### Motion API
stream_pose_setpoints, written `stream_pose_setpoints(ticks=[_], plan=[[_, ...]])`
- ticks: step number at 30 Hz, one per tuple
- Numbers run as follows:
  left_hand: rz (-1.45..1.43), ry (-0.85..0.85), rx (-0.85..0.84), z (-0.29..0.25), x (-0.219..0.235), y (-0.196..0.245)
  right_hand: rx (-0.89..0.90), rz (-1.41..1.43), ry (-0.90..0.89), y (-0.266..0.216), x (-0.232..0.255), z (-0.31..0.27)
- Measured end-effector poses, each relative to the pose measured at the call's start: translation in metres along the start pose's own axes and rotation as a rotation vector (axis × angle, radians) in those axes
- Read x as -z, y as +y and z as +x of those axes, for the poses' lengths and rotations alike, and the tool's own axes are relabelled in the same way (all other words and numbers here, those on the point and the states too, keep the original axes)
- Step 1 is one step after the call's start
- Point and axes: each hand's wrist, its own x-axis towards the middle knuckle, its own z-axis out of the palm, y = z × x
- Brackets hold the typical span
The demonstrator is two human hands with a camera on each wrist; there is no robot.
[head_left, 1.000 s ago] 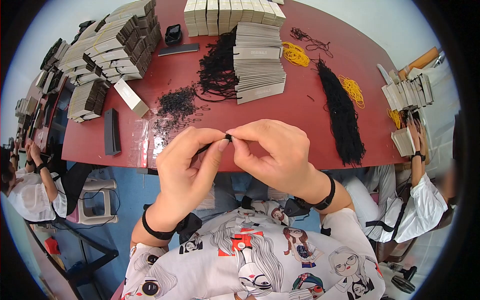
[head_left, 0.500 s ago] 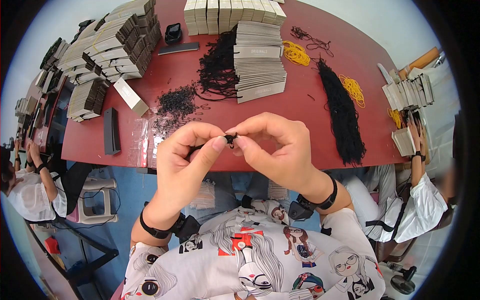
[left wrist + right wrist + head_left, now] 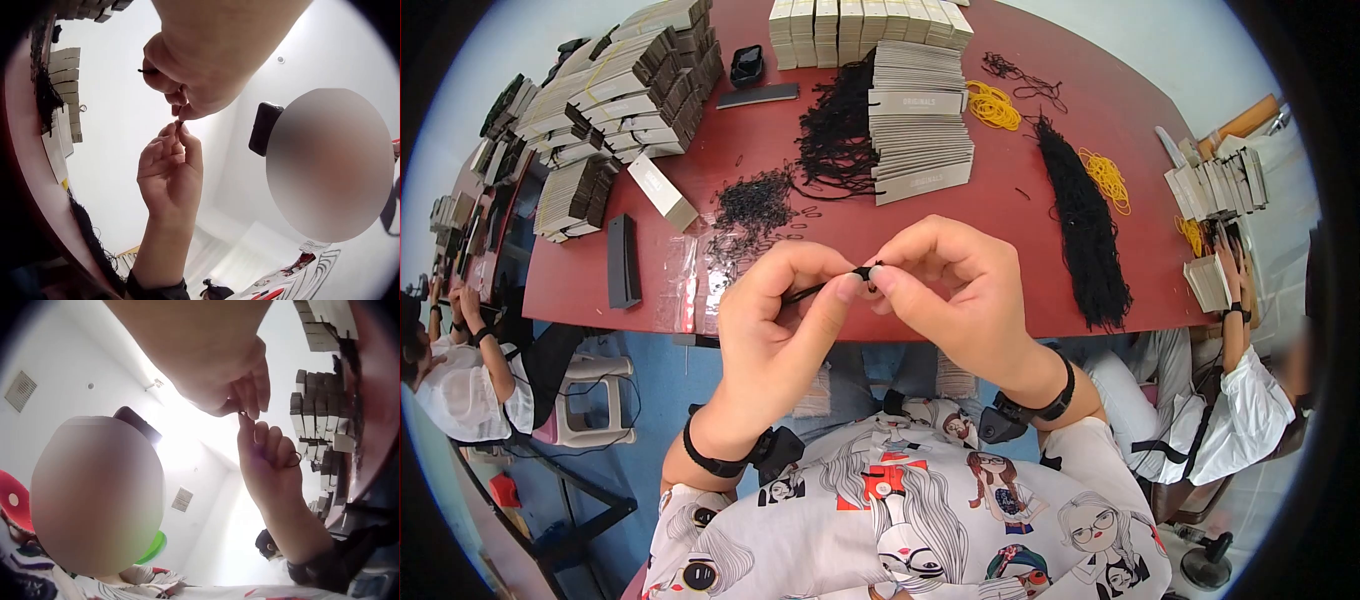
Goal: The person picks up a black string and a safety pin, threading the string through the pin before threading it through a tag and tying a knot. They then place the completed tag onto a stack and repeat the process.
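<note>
In the head view, both hands meet above the front edge of the red table (image 3: pixel 840 225). My left hand (image 3: pixel 775 325) pinches a short black cord (image 3: pixel 863 272) between thumb and index fingertip. Its tail runs back under the left fingers, and a small loop of the cord (image 3: pixel 295 460) shows by that hand in the right wrist view. From the other side, my right hand (image 3: pixel 962 300) pinches the cord's bunched end with thumb and index finger. The fingertips of both hands are nearly together and hide part of the bunch.
Behind the hands lie a pile of small black loops (image 3: pixel 750 205) and printed cards (image 3: pixel 920 150) with black cords. Card stacks (image 3: pixel 635 95) rise at the left. A black cord bundle (image 3: pixel 1085 235) and yellow rubber bands (image 3: pixel 993 107) lie right. People sit at both sides.
The fingertips parted slightly, showing a tangled black bunch between them, then drew closer again. More of the cord's tail now shows beside the left fingers. The table things have stayed put.
</note>
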Motion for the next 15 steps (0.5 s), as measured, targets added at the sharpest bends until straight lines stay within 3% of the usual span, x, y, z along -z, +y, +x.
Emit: stream_pose_setpoints(ticks=[4,6,7,10,12,13,15], plan=[[-0.03,0.088,-0.011,0.002,-0.002,0.003,-0.08,0.125,-0.019,-0.002,0.0,0.001],[0.277,-0.018,-0.201,0.004,0.005,-0.001,-0.093,0.136,-0.031,-0.001,0.0,0.001],[0.277,-0.017,-0.201,0.003,0.005,0.0,-0.093,0.136,-0.032,-0.002,0.001,0.001],[0.247,0.002,-0.104,0.002,0.005,0.003,-0.068,-0.026,-0.044,-0.003,0.002,0.0],[-0.162,0.001,0.185,0.003,0.006,0.003,-0.023,0.057,-0.03,-0.002,0.0,0.001],[-0.161,0.001,0.185,0.003,0.008,0.002,-0.023,0.058,-0.03,-0.002,0.0,0.001],[-0.43,-0.065,0.311,0.005,0.015,-0.001,-0.016,0.152,-0.05,-0.002,-0.001,0.001]])
